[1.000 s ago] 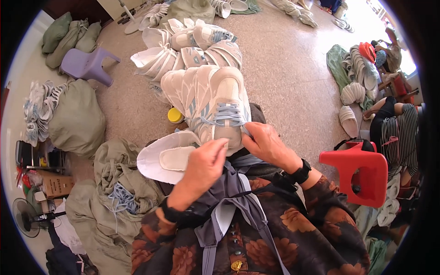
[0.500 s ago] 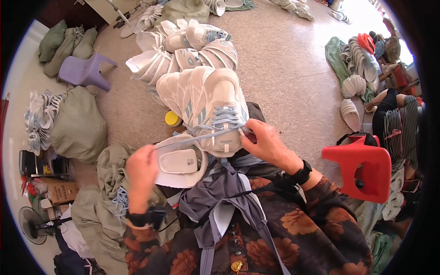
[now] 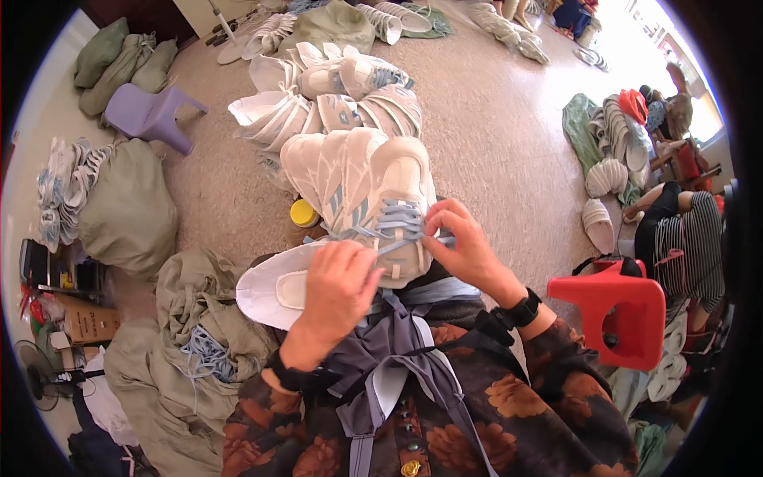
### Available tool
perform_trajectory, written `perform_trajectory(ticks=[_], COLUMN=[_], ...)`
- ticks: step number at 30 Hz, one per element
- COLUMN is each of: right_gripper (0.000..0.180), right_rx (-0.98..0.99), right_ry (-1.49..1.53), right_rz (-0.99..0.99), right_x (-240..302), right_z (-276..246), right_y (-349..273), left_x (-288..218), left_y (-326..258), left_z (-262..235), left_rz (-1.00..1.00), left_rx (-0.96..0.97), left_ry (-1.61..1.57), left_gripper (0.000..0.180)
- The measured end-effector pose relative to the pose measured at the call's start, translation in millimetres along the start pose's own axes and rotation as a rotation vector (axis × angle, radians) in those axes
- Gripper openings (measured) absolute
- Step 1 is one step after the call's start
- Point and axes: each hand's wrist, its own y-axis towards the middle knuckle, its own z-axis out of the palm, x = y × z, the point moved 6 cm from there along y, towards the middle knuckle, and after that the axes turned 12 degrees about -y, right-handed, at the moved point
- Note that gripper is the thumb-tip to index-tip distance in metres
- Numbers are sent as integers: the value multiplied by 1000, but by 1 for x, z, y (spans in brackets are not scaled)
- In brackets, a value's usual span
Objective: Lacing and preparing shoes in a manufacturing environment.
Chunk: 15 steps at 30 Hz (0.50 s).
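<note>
A white and beige shoe upper (image 3: 401,171) with light blue lacing lies in front of me, its toe pointing away. My right hand (image 3: 467,253) pinches the blue shoelace (image 3: 407,241) at the upper's right edge. Over the left side of the same upper, my left hand (image 3: 338,286) has its fingers curled together around the lace's other stretch; its fingertips are partly hidden. Under and beside that hand sits a white upper piece (image 3: 258,290) with a pale insole-shaped patch. More similar uppers (image 3: 334,159) lean in a row to the left of the laced one.
Beyond the row lie further stacked uppers (image 3: 318,103). A yellow-lidded jar (image 3: 304,213) stands close by on the left. Loose blue laces (image 3: 208,354) rest on olive cloth. A purple stool (image 3: 151,119) is far left, a red chair (image 3: 616,310) right, near a person in stripes (image 3: 699,238).
My left hand has moved right, from out left with the lace drawn taut to beside the upper. My right hand stays at the lacing. The view has shifted slightly.
</note>
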Motion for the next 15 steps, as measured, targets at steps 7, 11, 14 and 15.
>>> perform_trajectory(ticks=[7,11,14,15], right_gripper=[12,10,11,14], right_rx=[161,12,-53,87], right_ry=[-72,-129,20,131], right_rz=[172,127,108,229], right_x=[-4,-1,9,4], right_z=[4,-1,-10,-2], right_y=[-13,-13,-13,-16], left_x=[8,6,7,7], left_y=[18,24,26,27], left_z=[31,29,33,33], left_rz=[110,136,164,165], left_rx=[39,71,57,58], left_ry=[148,180,196,198], left_gripper=[20,10,11,11])
